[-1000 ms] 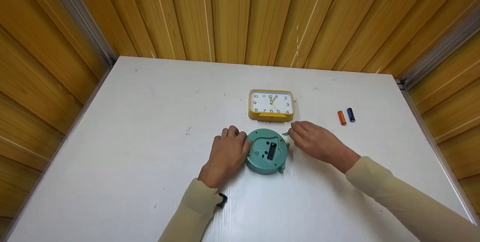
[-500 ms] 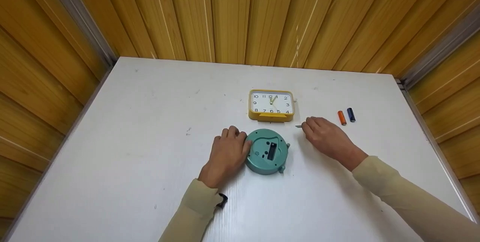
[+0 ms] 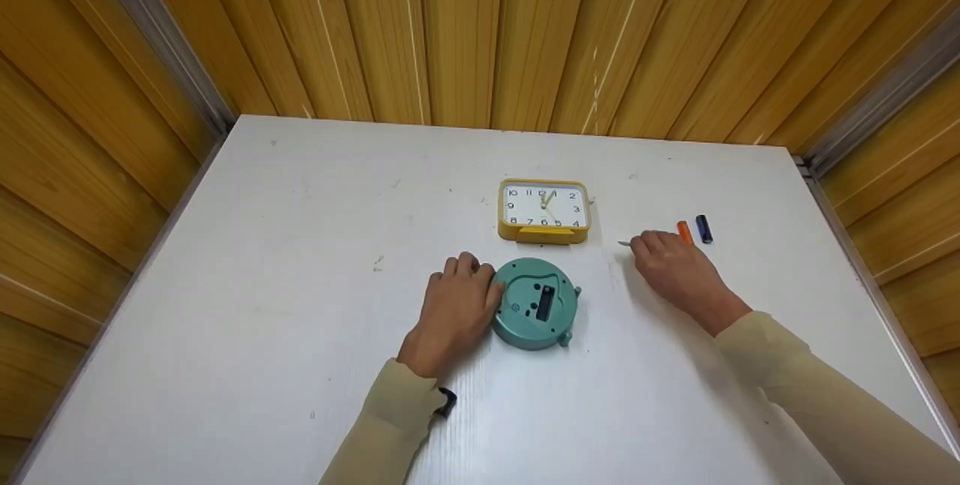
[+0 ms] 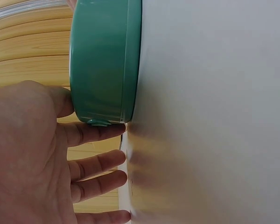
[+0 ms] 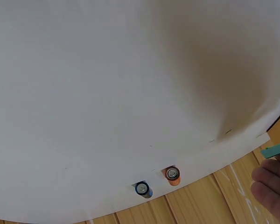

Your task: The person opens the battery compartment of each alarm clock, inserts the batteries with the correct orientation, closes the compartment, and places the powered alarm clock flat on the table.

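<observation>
A round teal alarm clock (image 3: 529, 331) lies face down on the white table, its battery compartment (image 3: 545, 303) uncovered and dark inside. My left hand (image 3: 452, 312) holds the clock's left edge; in the left wrist view the thumb is at the back rim and the index finger (image 4: 95, 134) runs along the side. My right hand (image 3: 679, 275) pinches a small teal battery cover (image 5: 274, 150) to the right of the clock. Just beyond that hand lie an orange battery (image 3: 684, 231), partly hidden by the knuckles, and a dark blue battery (image 3: 703, 229).
A yellow rectangular alarm clock (image 3: 544, 211) lies face up behind the teal one. The white table (image 3: 300, 207) meets wood-patterned panels (image 3: 457, 34) at the back and sides.
My right hand has moved right, away from the teal clock and close to the batteries, carrying the battery cover. My left hand and both clocks have stayed put.
</observation>
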`<state>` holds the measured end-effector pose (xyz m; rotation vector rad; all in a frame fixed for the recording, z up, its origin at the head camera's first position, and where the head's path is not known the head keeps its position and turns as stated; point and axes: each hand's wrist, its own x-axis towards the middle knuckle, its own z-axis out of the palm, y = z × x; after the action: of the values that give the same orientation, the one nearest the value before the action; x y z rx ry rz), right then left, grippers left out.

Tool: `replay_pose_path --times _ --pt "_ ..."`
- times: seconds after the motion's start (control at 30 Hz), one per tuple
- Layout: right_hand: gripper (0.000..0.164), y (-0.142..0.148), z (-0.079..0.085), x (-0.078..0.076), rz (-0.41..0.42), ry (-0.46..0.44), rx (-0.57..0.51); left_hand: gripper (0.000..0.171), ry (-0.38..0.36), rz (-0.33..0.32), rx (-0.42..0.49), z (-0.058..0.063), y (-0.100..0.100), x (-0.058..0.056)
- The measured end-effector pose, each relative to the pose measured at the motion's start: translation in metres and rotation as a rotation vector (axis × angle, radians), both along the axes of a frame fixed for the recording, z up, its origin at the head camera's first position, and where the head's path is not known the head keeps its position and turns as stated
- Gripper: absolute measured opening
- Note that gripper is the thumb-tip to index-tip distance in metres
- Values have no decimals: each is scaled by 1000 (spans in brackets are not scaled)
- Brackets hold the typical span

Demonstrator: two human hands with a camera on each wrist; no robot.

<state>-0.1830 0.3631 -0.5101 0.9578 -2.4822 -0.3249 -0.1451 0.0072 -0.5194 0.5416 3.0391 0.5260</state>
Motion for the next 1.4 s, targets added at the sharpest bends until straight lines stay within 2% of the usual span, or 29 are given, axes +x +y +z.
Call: replay_pose_path --times 0.13,0.33,0.57,0.87,1.17,1.4 --pt "24 4 -5 -3 0 9 -23 49 -13 3 -1 0 0 0" --pt "14 7 -12 -4 -47 -43 1 51 -34 4 10 0 1 -1" --pt "23 8 -14 -1 -100 -81 26 52 -42 10 21 1 1 0" --pt "23 5 -15 3 -82 -125 53 46 6 -1 -8 2 1 0" --pt "34 2 -16 5 -131 -218 101 49 -20 9 -11 1 2 -1" --pt "40 -1 -18 7 -154 -253 118 50 -32 16 -7 0 2 -1"
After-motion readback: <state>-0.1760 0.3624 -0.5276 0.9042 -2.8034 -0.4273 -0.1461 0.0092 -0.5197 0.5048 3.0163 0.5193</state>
